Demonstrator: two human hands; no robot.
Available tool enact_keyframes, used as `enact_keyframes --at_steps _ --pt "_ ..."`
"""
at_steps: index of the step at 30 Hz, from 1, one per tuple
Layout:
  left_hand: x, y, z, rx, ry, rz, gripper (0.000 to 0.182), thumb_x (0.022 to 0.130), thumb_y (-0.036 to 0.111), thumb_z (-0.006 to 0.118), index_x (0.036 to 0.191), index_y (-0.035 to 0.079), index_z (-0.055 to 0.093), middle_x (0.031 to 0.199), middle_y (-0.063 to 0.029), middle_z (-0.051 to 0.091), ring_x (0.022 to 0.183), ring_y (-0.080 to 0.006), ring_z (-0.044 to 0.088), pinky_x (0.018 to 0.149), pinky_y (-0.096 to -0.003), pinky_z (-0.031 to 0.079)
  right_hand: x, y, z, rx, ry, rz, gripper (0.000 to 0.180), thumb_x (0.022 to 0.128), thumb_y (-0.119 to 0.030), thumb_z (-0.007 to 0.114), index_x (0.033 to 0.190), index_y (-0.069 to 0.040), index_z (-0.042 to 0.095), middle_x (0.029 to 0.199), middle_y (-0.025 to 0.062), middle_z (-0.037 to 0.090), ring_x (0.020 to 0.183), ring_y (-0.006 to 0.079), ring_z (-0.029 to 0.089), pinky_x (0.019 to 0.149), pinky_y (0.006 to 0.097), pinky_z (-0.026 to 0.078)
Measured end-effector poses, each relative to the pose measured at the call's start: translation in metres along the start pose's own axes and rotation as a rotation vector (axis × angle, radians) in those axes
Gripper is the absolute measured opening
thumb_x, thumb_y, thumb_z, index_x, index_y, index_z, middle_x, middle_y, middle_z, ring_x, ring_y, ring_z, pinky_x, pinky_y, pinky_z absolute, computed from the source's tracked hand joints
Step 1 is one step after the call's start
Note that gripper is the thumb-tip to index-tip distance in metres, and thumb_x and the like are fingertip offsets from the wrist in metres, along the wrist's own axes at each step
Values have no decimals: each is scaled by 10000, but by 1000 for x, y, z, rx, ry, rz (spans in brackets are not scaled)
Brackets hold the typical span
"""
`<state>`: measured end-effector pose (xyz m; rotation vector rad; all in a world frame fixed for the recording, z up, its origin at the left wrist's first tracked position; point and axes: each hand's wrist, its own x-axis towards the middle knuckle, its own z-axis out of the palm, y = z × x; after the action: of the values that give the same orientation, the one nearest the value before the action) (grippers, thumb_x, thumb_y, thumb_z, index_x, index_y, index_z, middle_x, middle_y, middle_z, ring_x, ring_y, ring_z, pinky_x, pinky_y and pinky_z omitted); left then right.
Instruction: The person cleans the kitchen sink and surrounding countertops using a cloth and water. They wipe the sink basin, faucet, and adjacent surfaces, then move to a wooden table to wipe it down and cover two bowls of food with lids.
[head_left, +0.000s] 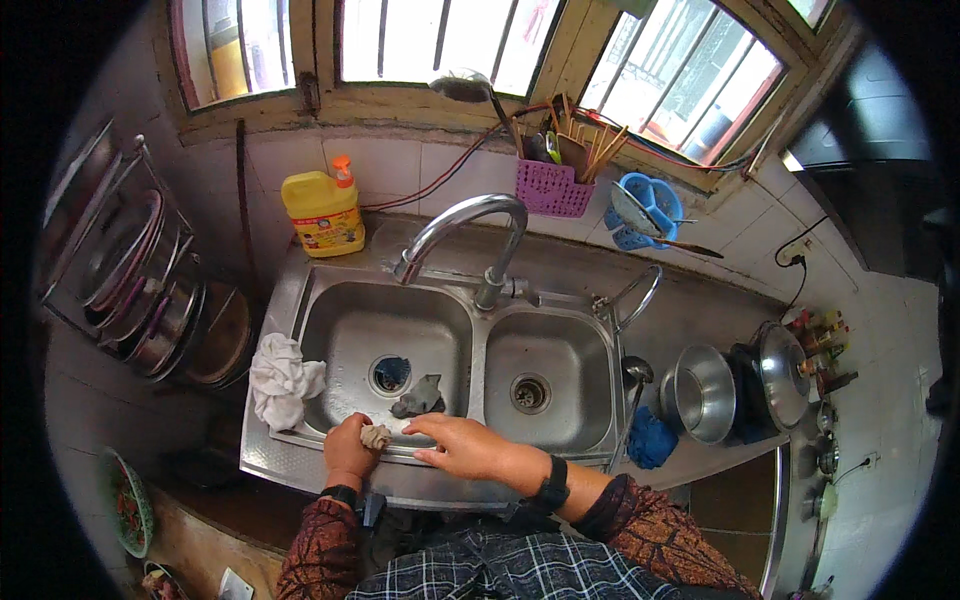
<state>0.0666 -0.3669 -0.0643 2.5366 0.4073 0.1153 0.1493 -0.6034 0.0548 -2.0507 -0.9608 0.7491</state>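
My left hand (350, 450) is closed around a crumpled beige cloth (375, 436) at the front rim of the left sink basin (337, 337). Just to its right, my right hand (457, 444) is held with fingers apart and nothing in them. A wet grey cloth (422, 397) lies on the basin floor beyond my hands. Beside it, something dark blue (392, 373) covers part of the drain. A bunched white cloth (282, 379) rests on the basin's left edge.
A chrome faucet (489, 247) arches over the left basin. Behind stand a yellow jug (324, 214) and a purple utensil basket (553, 187). On the right are a blue cloth (651, 437), a ladle (637, 369) and a metal bowl (703, 395). A dish rack (169, 255) stands left.
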Motion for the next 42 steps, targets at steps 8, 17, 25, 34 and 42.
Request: enact_keyframes --at_steps 8,17,25,34,42 --pt "-2 -1 -3 -103 69 201 357 745 229 840 1013 128 627 987 -132 689 892 -385 675 765 -473 531 -1 -8 47 -109 180 -93 555 940 -285 710 1421 -79 525 1385 225 567 1258 414 572 1062 460 477" --pt "-18 73 0 -377 -195 228 526 740 171 861 1170 56 580 922 -140 671 860 -331 673 753 -422 532 -29 -9 28 -12 385 68 379 914 -264 751 1231 -79 659 1129 170 714 1032 378 689 891 418 547" --pt "-32 85 -32 -997 -742 -116 330 1026 359 661 1120 43 672 856 -6 625 708 -87 575 623 -262 493 -72 2 12 329 523 296 378 929 -347 752 1177 -68 700 987 146 759 912 249 739 818 361 559" --pt "-24 64 -21 -1051 -570 -318 420 1089 423 487 955 51 630 778 -50 639 684 -167 633 654 -298 532 -101 37 17 325 516 334 397 950 -373 715 1128 -19 693 852 142 732 761 219 700 681 386 538" --pt "-51 92 -7 -1053 -967 -2 558 1053 370 605 1501 74 453 1389 -70 563 1250 -205 566 994 -389 515 -112 11 11 736 241 467 288 1011 -395 667 1053 -123 750 772 -58 613 595 33 523 536 206 444"
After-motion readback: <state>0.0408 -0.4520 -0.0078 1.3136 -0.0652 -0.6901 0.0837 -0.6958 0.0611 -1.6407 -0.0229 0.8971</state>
